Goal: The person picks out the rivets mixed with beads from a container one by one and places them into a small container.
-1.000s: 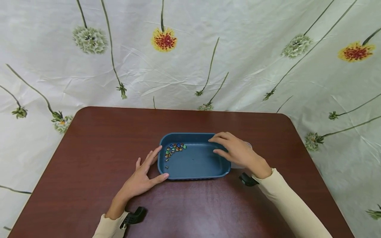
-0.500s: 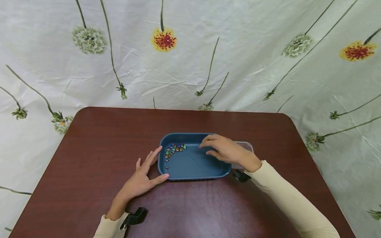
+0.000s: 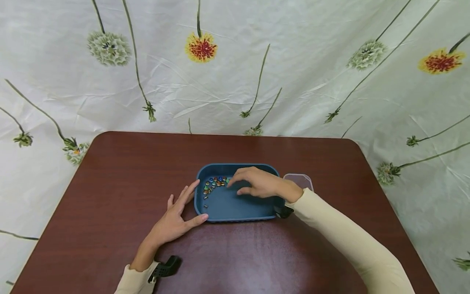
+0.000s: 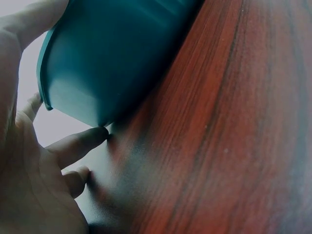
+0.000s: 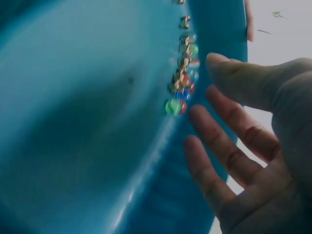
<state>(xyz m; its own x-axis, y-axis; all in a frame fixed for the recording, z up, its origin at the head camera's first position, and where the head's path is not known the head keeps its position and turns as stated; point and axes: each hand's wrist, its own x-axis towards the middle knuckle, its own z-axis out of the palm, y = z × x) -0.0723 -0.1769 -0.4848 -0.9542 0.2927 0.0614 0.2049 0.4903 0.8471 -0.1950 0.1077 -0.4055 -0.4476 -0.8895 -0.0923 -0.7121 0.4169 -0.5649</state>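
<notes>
A blue tray sits on the table with small shiny coloured beads grouped at its left end. My left hand rests against the tray's left side, thumb at the near corner and fingers spread along the outer wall. Over the tray, my right hand reaches in from the right, its thumb and fingers apart and fingertips close to the nearest beads. In the right wrist view, a green bead lies at the end of the row nearest the fingertips, and nothing is between the fingers.
A clear plastic container stands at the tray's right end, partly covered by the right forearm. The brown wooden table has rounded far corners. Behind it hangs a pale cloth printed with flowers.
My right hand has moved left across the tray, from its right rim to beside the beads, and more of the clear container shows. The left hand has stayed in place.
</notes>
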